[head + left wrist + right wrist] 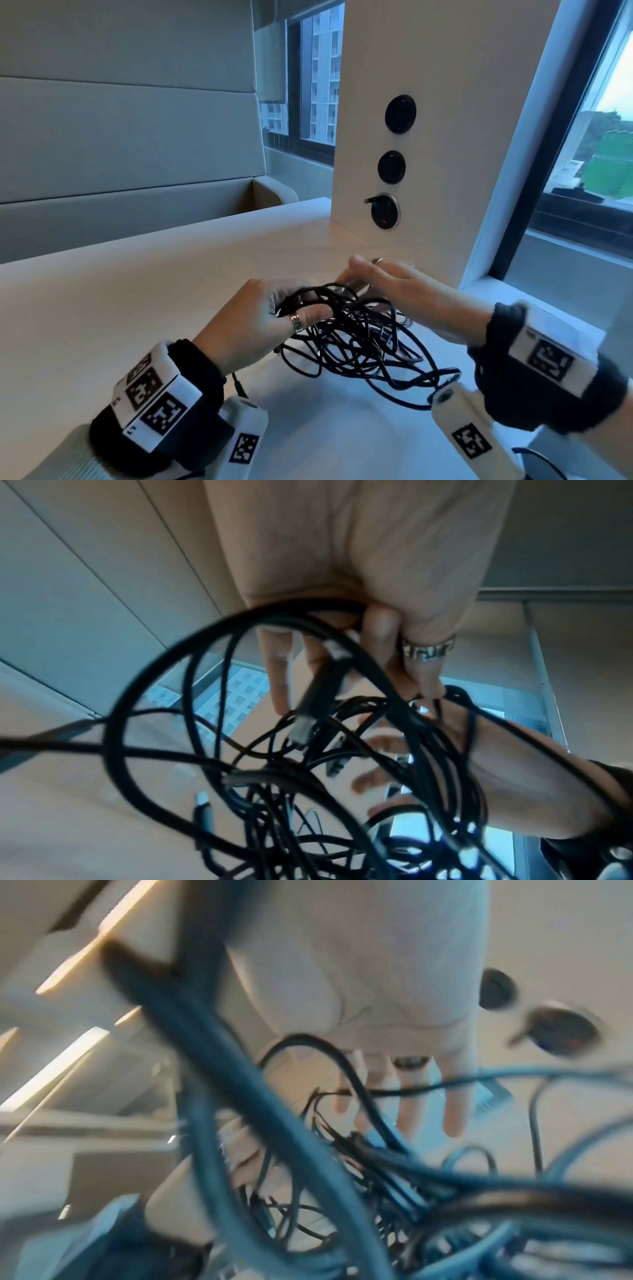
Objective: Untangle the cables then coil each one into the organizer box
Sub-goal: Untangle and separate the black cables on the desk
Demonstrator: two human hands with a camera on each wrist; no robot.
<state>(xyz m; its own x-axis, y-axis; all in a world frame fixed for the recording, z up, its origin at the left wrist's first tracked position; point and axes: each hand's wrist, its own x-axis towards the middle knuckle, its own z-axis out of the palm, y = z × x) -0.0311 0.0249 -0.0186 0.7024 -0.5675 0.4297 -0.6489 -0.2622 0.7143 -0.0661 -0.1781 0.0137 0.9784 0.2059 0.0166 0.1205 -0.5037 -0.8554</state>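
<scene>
A tangle of thin black cables (359,342) hangs a little above the pale table (137,294) between my two hands. My left hand (274,315) grips the upper left loops of the tangle, fingers curled round several strands; the left wrist view shows those strands and a plug (308,702) passing through the curled fingers (377,642). My right hand (383,284) is at the tangle's upper right with fingers stretched out straight among the cables (342,1150), thumb up. The right wrist view is blurred. No organizer box is in view.
A white column (411,137) with three round black sockets (385,210) stands on the table just behind my hands. A window (582,164) is on the right, and a padded bench back (130,137) lies beyond the table's far edge. Another dark cable (537,459) shows at bottom right.
</scene>
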